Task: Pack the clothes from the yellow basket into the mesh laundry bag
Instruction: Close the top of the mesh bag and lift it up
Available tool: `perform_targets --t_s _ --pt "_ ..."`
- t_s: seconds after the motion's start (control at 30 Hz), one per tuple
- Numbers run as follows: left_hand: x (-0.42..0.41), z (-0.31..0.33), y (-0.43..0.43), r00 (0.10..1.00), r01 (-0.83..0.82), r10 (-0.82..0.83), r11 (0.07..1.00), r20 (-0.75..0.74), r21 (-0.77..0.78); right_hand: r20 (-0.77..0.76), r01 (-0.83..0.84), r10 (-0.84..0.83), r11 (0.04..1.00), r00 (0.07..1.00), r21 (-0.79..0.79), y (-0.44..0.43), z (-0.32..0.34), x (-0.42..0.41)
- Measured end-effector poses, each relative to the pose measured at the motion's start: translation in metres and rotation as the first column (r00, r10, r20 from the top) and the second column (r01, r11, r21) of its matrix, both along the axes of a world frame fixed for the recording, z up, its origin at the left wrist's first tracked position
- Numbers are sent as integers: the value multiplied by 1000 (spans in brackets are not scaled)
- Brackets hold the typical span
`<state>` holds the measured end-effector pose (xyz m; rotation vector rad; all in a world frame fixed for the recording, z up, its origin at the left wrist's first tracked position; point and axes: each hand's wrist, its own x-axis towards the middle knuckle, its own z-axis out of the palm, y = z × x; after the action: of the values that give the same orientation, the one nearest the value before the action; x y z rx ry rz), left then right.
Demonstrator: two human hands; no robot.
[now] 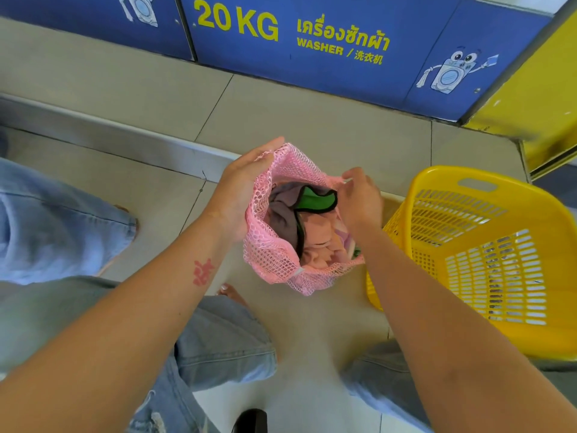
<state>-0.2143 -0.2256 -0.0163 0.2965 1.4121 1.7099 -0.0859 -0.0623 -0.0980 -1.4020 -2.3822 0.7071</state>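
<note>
A pink mesh laundry bag (271,257) hangs open in the middle of the view, above the tiled floor. Inside lie clothes: a grey piece (281,214), a green piece with black trim (315,200) and pink fabric (321,242). My left hand (240,185) grips the bag's left rim, palm against the mesh. My right hand (362,198) pinches the right rim with its fingertips. The yellow plastic basket (468,245) stands tilted on the floor to the right of the bag, with no clothes visible inside.
Blue washer panels (327,42) marked "20 KG" run along the far side, with a yellow panel (546,98) at the right. A metal floor rail (109,135) crosses at left. My legs in jeans (218,348) and another person's denim leg (56,220) are below and left.
</note>
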Motion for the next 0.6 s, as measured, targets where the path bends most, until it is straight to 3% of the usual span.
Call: perform_targets --t_s 0.1,0.23,0.33,0.47,0.6 --pt "-1 0 -1 1000 2 -2 1000 -31 -12 100 -5 27 978 995 -210 14 -2 -13" --pt "-1 1 1 1000 -22 22 1000 -15 -4 255 -98 142 979 956 -177 19 -4 -27" --pt "1 5 4 999 -28 29 999 33 -18 253 -67 111 982 961 -174 24 -5 -31" --pt "1 10 1 997 -21 22 1000 75 -16 137 -31 60 978 989 -206 32 -2 -28" --pt "4 8 0 999 -34 34 999 -9 -36 53 -16 21 996 998 -85 45 14 -29"
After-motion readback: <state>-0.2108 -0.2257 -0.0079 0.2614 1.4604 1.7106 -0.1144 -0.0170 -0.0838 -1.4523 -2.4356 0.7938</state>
